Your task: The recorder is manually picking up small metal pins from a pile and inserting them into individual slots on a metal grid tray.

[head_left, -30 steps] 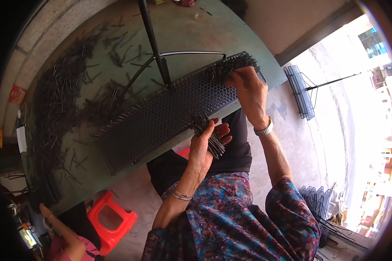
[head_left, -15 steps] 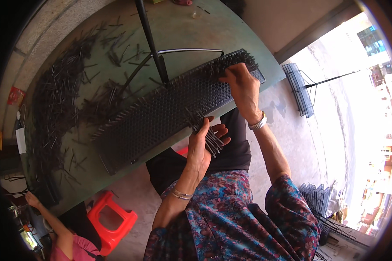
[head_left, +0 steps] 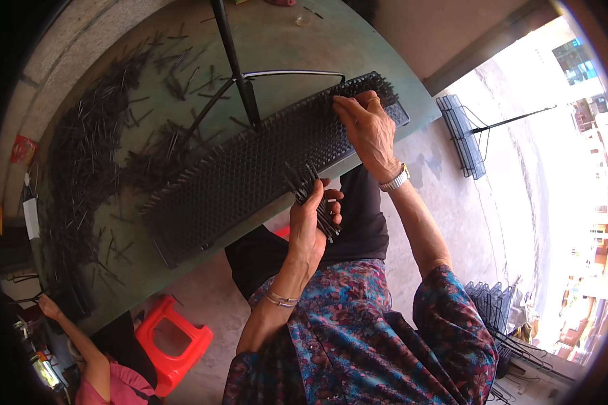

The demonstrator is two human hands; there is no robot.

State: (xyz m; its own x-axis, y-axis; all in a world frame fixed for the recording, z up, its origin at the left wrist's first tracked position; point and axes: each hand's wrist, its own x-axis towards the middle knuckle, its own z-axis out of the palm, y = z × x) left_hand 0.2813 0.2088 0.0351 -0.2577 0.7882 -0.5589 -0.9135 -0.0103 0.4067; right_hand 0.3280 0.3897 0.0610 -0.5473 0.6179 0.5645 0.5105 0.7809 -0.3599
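Observation:
A long black broom head, full of small holes, lies slantwise along the near edge of the table. Dark bristle tufts stand up at its right end, and a thinner row runs along its far side. My left hand is closed round a bundle of dark bristle strips in front of the head's middle. Over the right part of the head, my right hand is closed, thumb and fingers pinched together beside the standing tufts. Whatever lies between those fingertips is too small to make out.
Loose bristle strips are heaped on the left of the green table. A black metal handle with braces rises behind the broom head. A co-worker's hand is at lower left, near a red stool. Another broom is at right.
My right hand has moved a little left along the broom head, and its fingers have turned leftward. The fingers of my left hand have curled closer round the bundle.

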